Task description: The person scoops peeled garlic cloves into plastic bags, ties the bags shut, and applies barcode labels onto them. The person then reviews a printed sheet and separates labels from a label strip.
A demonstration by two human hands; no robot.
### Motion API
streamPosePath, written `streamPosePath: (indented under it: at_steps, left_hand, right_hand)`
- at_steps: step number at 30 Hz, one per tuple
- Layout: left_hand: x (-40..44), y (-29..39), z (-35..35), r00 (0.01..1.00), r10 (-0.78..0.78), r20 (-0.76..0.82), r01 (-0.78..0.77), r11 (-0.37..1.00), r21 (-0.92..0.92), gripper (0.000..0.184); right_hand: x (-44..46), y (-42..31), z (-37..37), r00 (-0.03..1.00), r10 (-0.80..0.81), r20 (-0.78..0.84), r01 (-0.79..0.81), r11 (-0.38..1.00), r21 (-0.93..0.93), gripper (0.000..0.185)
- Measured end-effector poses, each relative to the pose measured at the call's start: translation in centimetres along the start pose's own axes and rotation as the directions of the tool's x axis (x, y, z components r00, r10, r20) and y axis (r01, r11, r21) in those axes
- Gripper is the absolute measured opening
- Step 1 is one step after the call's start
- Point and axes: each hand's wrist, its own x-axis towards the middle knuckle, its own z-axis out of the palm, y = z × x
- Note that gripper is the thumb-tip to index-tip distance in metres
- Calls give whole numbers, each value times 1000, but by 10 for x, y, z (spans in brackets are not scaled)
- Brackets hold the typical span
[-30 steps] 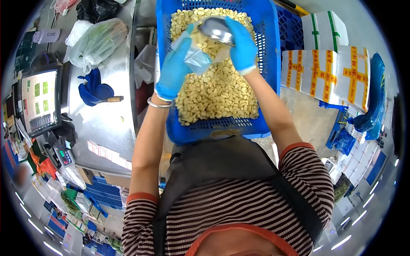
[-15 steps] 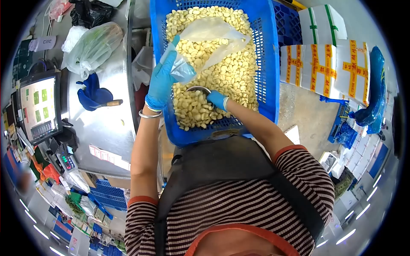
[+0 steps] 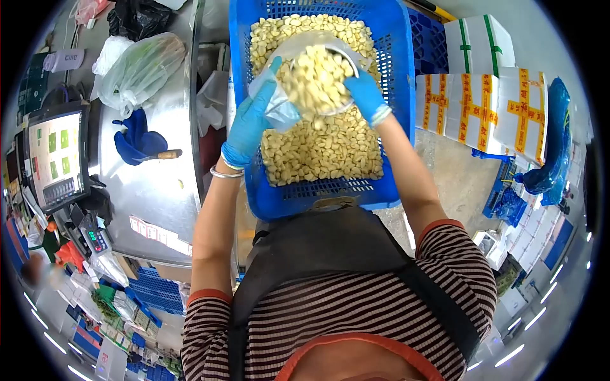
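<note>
My left hand [image 3: 248, 129], in a blue glove, grips a clear plastic bag [image 3: 281, 113] above the left side of a blue crate. The bag's mouth spreads toward the crate's middle. In my right hand [image 3: 367, 98], also gloved in blue, is a round metal bowl [image 3: 354, 62] held by its right rim. Heaped in the tilted bowl are pale yellow, bean-like pieces [image 3: 321, 76], blurred at the left, where the bowl meets the bag. More such pieces [image 3: 324, 149] lie in the blue crate [image 3: 401, 114] below. Part of the bag is hidden behind the bowl.
Left of the crate is a metal table [image 3: 149, 203] with a blue scoop [image 3: 136, 141], a bag of green vegetables [image 3: 143, 70], a monitor [image 3: 57, 159] and a scale [image 3: 95, 238]. White boxes with orange tape [image 3: 467, 108] are stacked at the right.
My right hand has lifted the bowl, now full, out of the pieces and up to the bag's mouth. My left hand stays nearly in place with the bag.
</note>
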Motion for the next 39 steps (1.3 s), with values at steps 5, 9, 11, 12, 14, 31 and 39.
streamPosePath:
  at_steps: [5, 9, 11, 12, 14, 31, 39]
  left_hand:
    - [6, 3, -4, 1000, 11, -26, -17, 971, -237, 57]
    - [3, -4, -25, 998, 61, -36, -66, 980, -186, 59]
    - [2, -9, -30, 998, 56, -34, -61, 978, -201, 60]
    - [2, -13, -32, 999, 38, -38, -46, 972, -233, 61]
    - [0, -17, -32, 999, 13, -37, -22, 971, -239, 62]
    - [-52, 15, 20, 955, 294, -40, -296, 951, -90, 49]
    - [-224, 114, 54, 722, 684, -103, -649, 721, 245, 27]
  right_hand:
    - [5, -29, 47, 611, -778, -143, 456, 494, -740, 61]
    - [-34, -37, 16, 566, -691, -449, 609, 718, -336, 69]
    - [-48, -20, -25, 712, -513, -479, 470, 855, -218, 60]
    - [-55, -8, -45, 805, -429, -409, 353, 901, -251, 55]
    - [-66, -4, -61, 956, -142, -257, 52, 944, -326, 60]
    - [-23, -47, -95, 946, -323, -10, 253, 720, 646, 20]
    - [-67, -191, -94, 565, -780, 267, 300, 496, 815, 29]
